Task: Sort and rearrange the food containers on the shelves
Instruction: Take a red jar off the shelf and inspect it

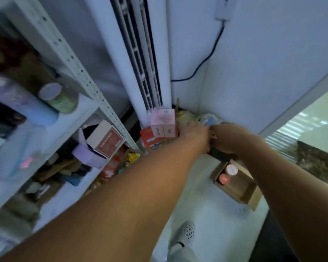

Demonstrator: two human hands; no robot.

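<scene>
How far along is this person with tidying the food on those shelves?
Done: nothing clearly; the white metal shelves look crowded, a brown-and-white carton tilted at one edge. In hand: left hand and right hand meet at a pale blue-and-white bundle in the floor corner; grip too blurred to judge. Left: the stacked pink boxes and two lidded jars in the open brown cardboard box.

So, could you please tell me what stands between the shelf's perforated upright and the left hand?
In the head view, pink cartons stacked on a red box stand there.
</scene>
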